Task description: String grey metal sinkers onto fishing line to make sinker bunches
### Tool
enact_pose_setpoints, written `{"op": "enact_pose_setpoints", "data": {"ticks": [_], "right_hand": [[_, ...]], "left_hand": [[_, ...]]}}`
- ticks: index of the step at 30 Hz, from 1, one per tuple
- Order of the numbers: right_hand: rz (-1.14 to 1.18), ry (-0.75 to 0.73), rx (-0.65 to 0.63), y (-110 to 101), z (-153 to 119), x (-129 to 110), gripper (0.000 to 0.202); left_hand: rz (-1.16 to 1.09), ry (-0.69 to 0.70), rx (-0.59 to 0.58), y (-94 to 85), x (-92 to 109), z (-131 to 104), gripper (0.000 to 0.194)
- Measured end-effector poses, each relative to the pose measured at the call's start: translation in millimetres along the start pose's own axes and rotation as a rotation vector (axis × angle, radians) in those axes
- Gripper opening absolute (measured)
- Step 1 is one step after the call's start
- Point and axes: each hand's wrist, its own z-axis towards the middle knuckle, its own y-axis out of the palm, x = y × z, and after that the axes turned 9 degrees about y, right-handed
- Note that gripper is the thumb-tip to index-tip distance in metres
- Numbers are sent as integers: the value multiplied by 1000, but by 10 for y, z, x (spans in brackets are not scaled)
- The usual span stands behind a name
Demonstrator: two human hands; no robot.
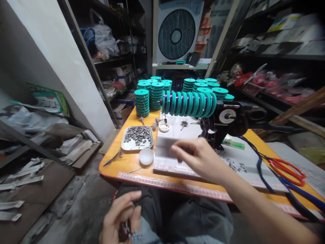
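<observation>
Cluttered workshop: packed shelves (281, 51), winding machine (225, 117), stacked spools (141, 103)

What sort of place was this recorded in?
Probably a small workshop or storeroom used for winding: teal spools stacked on the workbench, a hand-cranked-looking black winding machine, and shelves crammed with boxes and bags.
</observation>
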Motion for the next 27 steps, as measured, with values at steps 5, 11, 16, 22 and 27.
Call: {"op": "enact_pose_setpoints", "data": {"ticks": [5, 11, 16, 22, 27], "right_hand": [[187, 99, -439, 385, -759, -215, 25], [129, -10, -597, 694, -1057, -134, 21], [11, -277, -99, 424, -825, -44, 23], [-284, -776, -58, 615, -456, -52, 27], [-325, -872, -322, 794, -412, -132, 20]], "left_hand": [[-169, -231, -354, 49, 13, 222, 23], [-666, -884, -743, 1, 7, 189, 34], [-903, -1200, -568, -171, -199, 49, 33], [-886, -1262, -558, -303, -297, -1, 35], [-873, -1231, -586, -383, -310, -52, 38]]}}
